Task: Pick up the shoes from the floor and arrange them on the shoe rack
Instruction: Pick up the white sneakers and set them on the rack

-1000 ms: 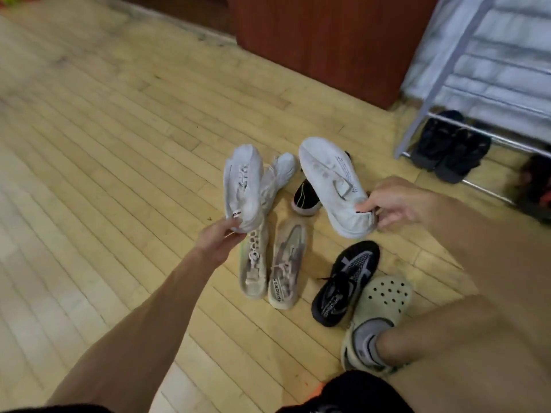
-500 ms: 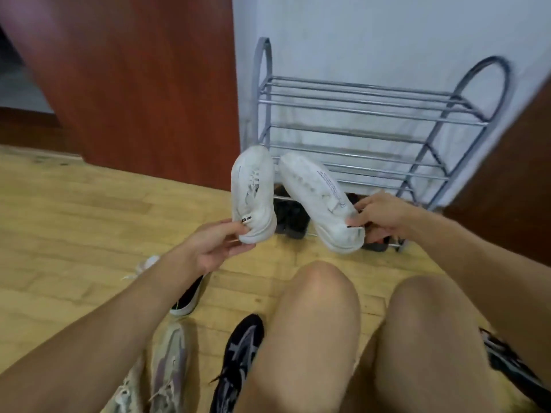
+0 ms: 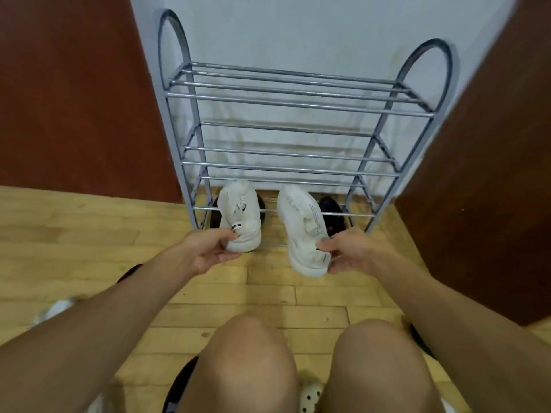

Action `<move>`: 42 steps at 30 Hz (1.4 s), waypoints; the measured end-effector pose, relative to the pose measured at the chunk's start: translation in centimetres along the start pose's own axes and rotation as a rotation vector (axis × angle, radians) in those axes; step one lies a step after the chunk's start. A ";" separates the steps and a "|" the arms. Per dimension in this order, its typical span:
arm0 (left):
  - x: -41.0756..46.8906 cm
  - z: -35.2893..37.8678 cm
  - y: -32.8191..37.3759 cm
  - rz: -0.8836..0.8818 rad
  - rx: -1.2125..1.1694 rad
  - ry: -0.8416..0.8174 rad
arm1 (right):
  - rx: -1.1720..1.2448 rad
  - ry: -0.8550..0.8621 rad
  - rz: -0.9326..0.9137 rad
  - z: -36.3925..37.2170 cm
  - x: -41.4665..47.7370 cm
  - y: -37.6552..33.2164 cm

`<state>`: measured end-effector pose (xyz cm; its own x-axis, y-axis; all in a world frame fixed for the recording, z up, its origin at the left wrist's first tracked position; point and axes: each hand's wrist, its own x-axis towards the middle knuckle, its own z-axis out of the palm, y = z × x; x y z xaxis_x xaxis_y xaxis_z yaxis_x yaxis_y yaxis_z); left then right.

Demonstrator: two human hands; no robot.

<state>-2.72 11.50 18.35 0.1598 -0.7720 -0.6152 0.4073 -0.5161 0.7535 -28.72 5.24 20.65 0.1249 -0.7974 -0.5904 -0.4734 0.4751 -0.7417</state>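
Observation:
A grey metal shoe rack [image 3: 286, 99] with several barred shelves stands against the white wall straight ahead. My left hand [image 3: 208, 248] grips the heel of one white sneaker [image 3: 240, 213]. My right hand [image 3: 351, 251] grips the heel of the other white sneaker [image 3: 304, 228]. Both sneakers point toes-first at the rack's lowest shelf and hang in front of it. Dark shoes [image 3: 332, 210] sit on that bottom shelf, partly hidden behind the white pair.
Brown wooden panels [image 3: 74, 99] flank the rack on both sides. My bare knees [image 3: 250, 347] fill the lower middle over the wooden floor [image 3: 89, 234]. A cream clog [image 3: 310, 394] and parts of other shoes [image 3: 53, 311] lie near my legs.
The view swung from the shoe pile to face the rack. Both hands carried the white sneakers forward and down toward the bottom shelf, and the pair spread apart.

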 end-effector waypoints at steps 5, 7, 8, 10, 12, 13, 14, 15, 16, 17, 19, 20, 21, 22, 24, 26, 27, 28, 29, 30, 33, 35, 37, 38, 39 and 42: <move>6.0 -1.4 1.5 0.036 0.083 0.120 | 0.094 0.020 0.015 1.8 6.6 -1.3; 8.4 -1.8 2.1 0.064 0.091 0.139 | 0.082 0.029 0.003 2.4 9.2 -2.2; 9.6 -1.9 2.4 0.074 0.088 0.143 | 0.088 0.028 -0.001 2.7 10.5 -2.7; 11.9 -2.0 3.0 0.085 0.057 0.151 | 0.094 0.032 -0.018 3.4 12.9 -3.8; 13.7 -2.1 3.6 0.096 0.046 0.172 | 0.085 0.050 -0.044 4.3 14.9 -4.9; 14.5 -2.2 3.9 0.103 0.044 0.181 | 0.085 0.050 -0.059 4.7 15.9 -5.5; 15.2 -2.2 4.1 0.110 0.037 0.182 | 0.088 0.048 -0.064 5.2 16.8 -6.2; 15.9 -2.3 4.4 0.118 0.030 0.176 | 0.094 0.044 -0.065 5.8 17.8 -6.8; 16.5 -2.5 4.7 0.124 0.027 0.167 | 0.098 0.032 -0.061 6.4 18.5 -7.5; 17.1 -2.7 5.1 0.125 0.022 0.157 | 0.098 0.019 -0.056 7.0 19.2 -8.1; 18.1 -3.2 5.6 0.116 0.007 0.156 | 0.094 -0.001 -0.048 8.3 20.4 -9.2; 18.6 -3.5 5.8 0.113 0.008 0.170 | 0.104 -0.006 -0.045 8.9 20.8 -9.5; 18.9 -3.8 5.9 0.115 0.014 0.188 | 0.120 -0.010 -0.042 9.5 21.2 -9.7; 19.0 -4.1 6.0 0.120 0.020 0.209 | 0.135 -0.015 -0.036 10.0 21.4 -9.7; 19.1 -4.6 6.0 0.129 0.012 0.266 | 0.143 -0.023 -0.025 11.1 21.8 -9.3; 19.3 -5.3 5.7 0.142 0.023 0.307 | 0.135 -0.021 -0.024 12.2 21.8 -8.6; 19.2 -5.5 5.5 0.149 0.045 0.311 | 0.135 -0.015 -0.029 12.5 21.7 -8.4; 19.2 -5.6 5.3 0.153 0.091 0.304 | 0.136 -0.009 -0.036 12.7 21.6 -8.3; 19.1 -5.6 5.1 0.155 0.154 0.295 | 0.135 -0.008 -0.044 12.9 21.5 -8.2; 18.9 -5.5 4.9 0.153 0.214 0.284 | 0.131 -0.019 -0.052 13.0 21.2 -8.2; 17.6 -5.4 4.3 0.142 0.263 0.249 | 0.046 -0.074 -0.078 13.1 19.9 -8.0; 16.1 -5.1 4.4 0.127 0.272 0.240 | -0.089 -0.069 -0.131 13.0 18.5 -7.7; 14.5 -5.4 4.6 0.119 0.311 0.252 | -0.277 -0.024 -0.201 12.6 16.8 -7.7; 13.5 -5.6 4.9 0.121 0.322 0.268 | -0.364 -0.016 -0.231 12.5 15.7 -7.9; 12.5 -6.0 5.2 0.119 0.343 0.284 | -0.441 -0.024 -0.256 12.5 14.6 -8.1; 9.0 -7.4 6.4 0.150 0.438 0.300 | -0.664 -0.103 -0.349 12.7 10.6 -9.2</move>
<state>7.96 4.00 15.99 0.4626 -0.7426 -0.4843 -0.0417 -0.5639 0.8248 -11.96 -2.87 17.12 0.4288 -0.8064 -0.4072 -0.8131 -0.1482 -0.5629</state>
